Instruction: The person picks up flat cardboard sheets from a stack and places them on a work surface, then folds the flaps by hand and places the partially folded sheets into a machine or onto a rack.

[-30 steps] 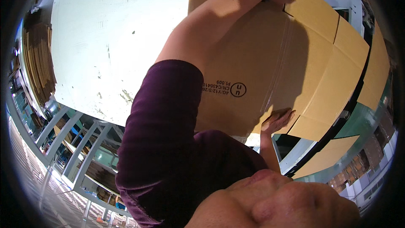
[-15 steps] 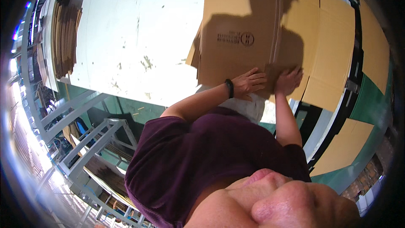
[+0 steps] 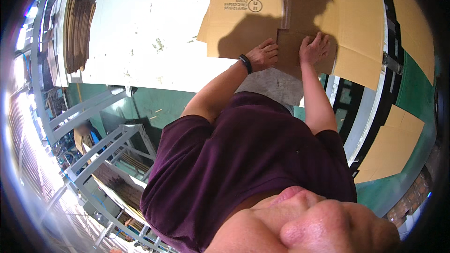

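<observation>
A large tan cardboard sheet (image 3: 358, 28), creased and with a dark printed mark, lies flat at the far end of a white tabletop. At its near edge is a darker brown cardboard flap (image 3: 289, 42), in shadow. My left hand (image 3: 262, 56), with a black band at the wrist, has its fingers closed on the flap's left edge; the thumb is mostly hidden. My right hand (image 3: 314, 49) rests on the flap's right part, fingers spread and slightly bent. The shadow of my head and shoulders falls across the sheet.
The white tabletop (image 3: 145, 33) spreads to the left, with a stack of cardboard (image 3: 78, 33) standing at its far left. Grey metal frames (image 3: 105, 152) stand below left. A black-and-silver rail (image 3: 370, 131) runs at right, and a cardboard piece (image 3: 391, 145) lies beyond it.
The cardboard sheet has slid away from me, and both hands have moved away with it. My left fingers have closed on the flap's edge, where before they lay stretched out.
</observation>
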A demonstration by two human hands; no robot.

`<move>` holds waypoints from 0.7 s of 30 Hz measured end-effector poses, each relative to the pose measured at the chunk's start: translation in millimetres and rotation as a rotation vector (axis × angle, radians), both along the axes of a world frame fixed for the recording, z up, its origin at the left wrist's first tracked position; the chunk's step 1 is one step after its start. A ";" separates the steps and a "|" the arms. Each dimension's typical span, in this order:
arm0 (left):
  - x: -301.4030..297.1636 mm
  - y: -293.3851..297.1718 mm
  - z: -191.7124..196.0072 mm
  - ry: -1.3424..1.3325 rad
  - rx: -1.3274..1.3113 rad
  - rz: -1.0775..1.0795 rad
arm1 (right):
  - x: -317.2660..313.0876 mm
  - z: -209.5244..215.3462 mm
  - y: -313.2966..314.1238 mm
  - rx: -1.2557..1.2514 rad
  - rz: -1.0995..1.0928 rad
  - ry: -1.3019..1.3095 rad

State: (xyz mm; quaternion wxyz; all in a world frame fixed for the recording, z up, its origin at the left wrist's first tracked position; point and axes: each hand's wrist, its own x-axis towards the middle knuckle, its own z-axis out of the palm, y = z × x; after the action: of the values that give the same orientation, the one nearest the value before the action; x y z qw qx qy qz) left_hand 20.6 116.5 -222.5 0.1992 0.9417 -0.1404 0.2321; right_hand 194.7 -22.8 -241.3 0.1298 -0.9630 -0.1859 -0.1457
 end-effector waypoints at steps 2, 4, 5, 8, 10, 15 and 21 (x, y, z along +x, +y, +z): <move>0.1 1.6 3.6 0.101 0.020 0.002 | 10.5 2.0 -31.5 0.172 0.104 -0.006; -0.5 -2.4 6.2 0.097 0.027 0.010 | 21.6 1.7 -83.8 0.327 0.030 -0.060; 1.8 -2.7 7.0 0.091 0.034 0.013 | 33.5 -7.3 -112.7 0.214 -0.221 -0.262; 0.6 -2.8 2.6 0.133 -0.008 0.011 | 85.7 23.5 -183.2 0.940 -0.979 0.316; 2.6 -1.7 -2.8 0.152 -0.030 -0.018 | 117.1 10.0 -221.6 1.381 -0.854 0.420; 1.4 0.0 -7.2 0.168 -0.052 0.006 | 84.4 67.1 -194.0 1.367 0.037 0.306; 3.7 -0.4 -4.7 0.148 -0.091 0.000 | -32.5 77.5 -65.7 0.081 0.675 0.083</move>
State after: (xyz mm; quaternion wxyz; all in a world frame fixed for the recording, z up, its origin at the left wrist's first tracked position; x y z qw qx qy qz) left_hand 24.3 116.1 -227.2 0.2515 0.9462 -0.1145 0.1681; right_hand 162.2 -88.5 -163.8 0.2163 -0.8463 -0.4827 -0.0627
